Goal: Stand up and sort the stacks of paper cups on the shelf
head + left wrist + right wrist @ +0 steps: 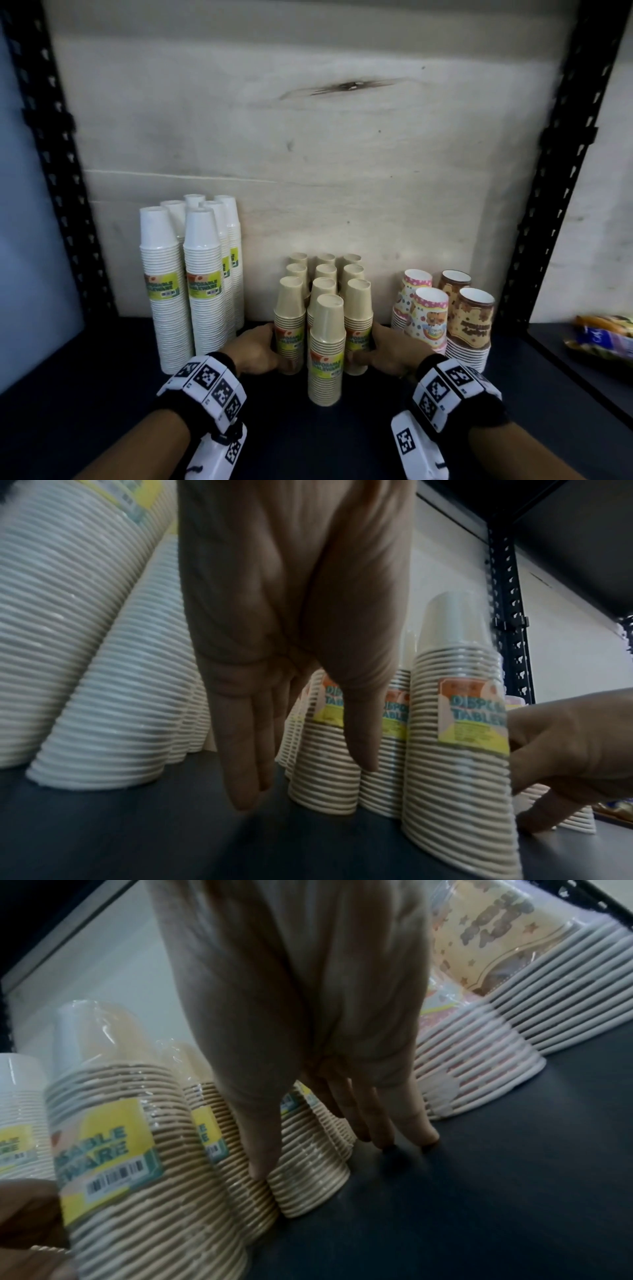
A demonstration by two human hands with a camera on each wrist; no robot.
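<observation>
Several stacks of beige paper cups (325, 308) stand upside down in rows mid-shelf, and one front stack (325, 349) stands apart, nearer me. My left hand (257, 349) presses on the left side of the group, and my right hand (387, 349) on its right side. In the left wrist view my left hand (304, 780) has straight fingers pointing down beside a labelled beige stack (455, 777). In the right wrist view my right hand (322, 1156) lays its thumb on a beige stack (308, 1177), with fingertips (387, 1139) at the shelf.
Tall white cup stacks (185, 274) stand upright at the left, close to my left hand. Pink patterned stacks (424, 318) and brown patterned stacks (471, 325) stand at the right. Black slotted uprights (61, 171) frame the dark shelf (308, 442). Snack packets (603, 339) lie on the neighbouring shelf.
</observation>
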